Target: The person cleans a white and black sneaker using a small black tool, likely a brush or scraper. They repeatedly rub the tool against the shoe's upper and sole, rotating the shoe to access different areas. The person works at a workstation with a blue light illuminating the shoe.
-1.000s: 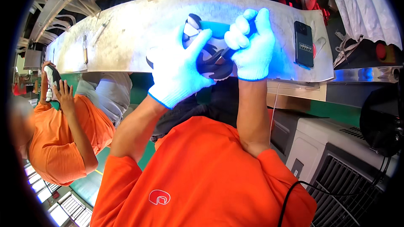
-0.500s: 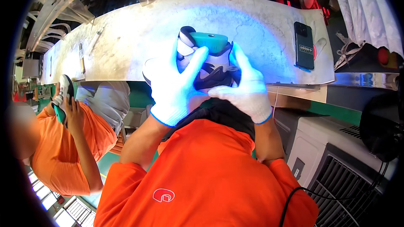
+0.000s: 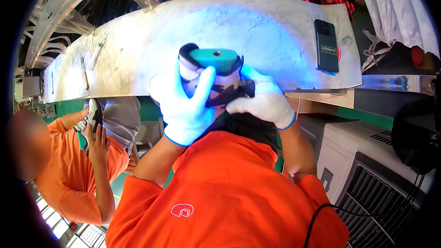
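A black-and-white sneaker upper (image 3: pixel 219 93) with a teal shoe last (image 3: pixel 215 59) in it is held over the near edge of the workbench, close to my body. My left hand (image 3: pixel 192 105), in a white knit glove with blue cuff trim, grips its left side with the thumb laid across it. On the other side my gloved right hand (image 3: pixel 265 101) grasps the shoe, its fingers partly hidden behind. A small dark piece (image 3: pixel 247 87) juts out by that hand; whether it belongs to the shoe I cannot tell. Bluish light falls on the gloves and shoe.
The pale, stained workbench (image 3: pixel 280 32) curves across the view. A dark phone (image 3: pixel 326 46) lies at its right end, a slim pen-like tool (image 3: pixel 84 76) at its left. Nearby, a person in orange (image 3: pixel 82 160) handles another sneaker (image 3: pixel 94 117). A grey machine (image 3: pixel 349 142) stands right.
Both my hands and the shoe have come nearer to my body and slightly left. The shoe is tilted a little differently. The co-worker's shoe has moved lower and right.
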Demonstrator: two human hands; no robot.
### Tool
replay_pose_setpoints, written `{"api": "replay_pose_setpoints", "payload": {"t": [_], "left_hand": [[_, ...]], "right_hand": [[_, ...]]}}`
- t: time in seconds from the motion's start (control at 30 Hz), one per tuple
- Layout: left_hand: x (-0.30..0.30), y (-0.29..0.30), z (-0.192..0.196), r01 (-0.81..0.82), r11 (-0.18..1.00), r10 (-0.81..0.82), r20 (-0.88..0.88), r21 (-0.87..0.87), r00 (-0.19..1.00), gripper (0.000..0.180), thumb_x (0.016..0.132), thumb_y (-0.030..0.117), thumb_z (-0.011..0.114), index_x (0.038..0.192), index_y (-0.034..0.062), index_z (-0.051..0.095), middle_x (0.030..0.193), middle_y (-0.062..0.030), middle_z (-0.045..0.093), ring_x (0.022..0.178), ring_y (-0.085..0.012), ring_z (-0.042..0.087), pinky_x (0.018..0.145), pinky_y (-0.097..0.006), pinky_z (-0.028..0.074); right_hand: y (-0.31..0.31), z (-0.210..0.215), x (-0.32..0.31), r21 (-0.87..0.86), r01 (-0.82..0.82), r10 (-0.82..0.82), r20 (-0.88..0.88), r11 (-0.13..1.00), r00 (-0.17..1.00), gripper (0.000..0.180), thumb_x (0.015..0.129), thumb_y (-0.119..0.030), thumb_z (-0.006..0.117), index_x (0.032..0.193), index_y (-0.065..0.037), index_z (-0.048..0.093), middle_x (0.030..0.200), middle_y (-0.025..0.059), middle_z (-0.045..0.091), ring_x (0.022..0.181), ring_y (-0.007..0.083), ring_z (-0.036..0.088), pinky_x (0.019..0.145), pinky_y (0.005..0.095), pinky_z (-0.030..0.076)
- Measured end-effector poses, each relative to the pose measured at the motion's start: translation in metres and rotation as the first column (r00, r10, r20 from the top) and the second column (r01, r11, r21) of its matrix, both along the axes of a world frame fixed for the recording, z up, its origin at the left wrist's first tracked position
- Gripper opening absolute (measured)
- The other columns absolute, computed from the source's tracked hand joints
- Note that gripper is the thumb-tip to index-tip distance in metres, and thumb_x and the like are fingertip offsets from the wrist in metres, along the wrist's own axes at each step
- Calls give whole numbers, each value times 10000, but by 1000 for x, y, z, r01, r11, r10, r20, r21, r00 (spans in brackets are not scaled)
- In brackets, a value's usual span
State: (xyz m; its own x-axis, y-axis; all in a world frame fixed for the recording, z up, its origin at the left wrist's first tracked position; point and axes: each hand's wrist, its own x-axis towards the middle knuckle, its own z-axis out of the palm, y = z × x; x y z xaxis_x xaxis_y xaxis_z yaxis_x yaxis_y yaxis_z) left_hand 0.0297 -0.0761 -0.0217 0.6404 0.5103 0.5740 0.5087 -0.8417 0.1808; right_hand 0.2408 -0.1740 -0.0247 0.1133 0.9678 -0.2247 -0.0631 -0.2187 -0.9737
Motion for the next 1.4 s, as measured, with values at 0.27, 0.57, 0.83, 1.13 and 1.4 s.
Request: {"api": "replay_pose_setpoints", "payload": {"t": [0.27,0.57,0.83,1.13,1.4], "left_hand": [[-2,-3,-15,46,999,-46,77,0,996,957,528,333,1036,1436,192,765,1500,-448,577,1157,-544,718,922,-572,616],[7,2,-1,-31,996,29,21,85,999,942,624,496,1003,1458,137,751,1460,-389,642,1138,-493,717,930,-525,570],[-43,42,37,161,906,-203,-70,-390,977,1212,599,315,1053,1665,103,517,1621,-259,584,1407,-482,635,1162,-521,533],[-16,68,51,-199,715,-44,-328,-670,944,1131,591,605,1019,1519,77,646,1277,-185,797,1164,-397,776,1040,-472,603],[-21,54,43,-142,741,20,-190,-656,982,989,601,566,1035,1403,75,730,1157,-137,805,1066,-360,781,972,-447,615]], "right_hand": [[0,-2,2,-75,33,-28,62,997,998,405,763,-44,960,1127,31,801,979,81,826,869,173,744,791,345,615],[7,-1,-8,88,52,-55,29,995,998,847,798,-170,973,1543,-17,601,1338,165,781,1205,245,768,1024,394,618],[20,21,-8,8,90,-90,168,996,982,630,866,-201,960,1385,22,680,1099,131,851,1005,185,824,859,347,649],[30,7,-7,-61,144,-138,97,988,986,530,895,-211,959,1308,13,713,1134,127,828,1007,181,796,867,340,659],[22,3,-13,-20,175,-171,117,984,978,706,841,-192,983,1453,4,690,1220,132,829,1041,224,808,911,371,664]]}}
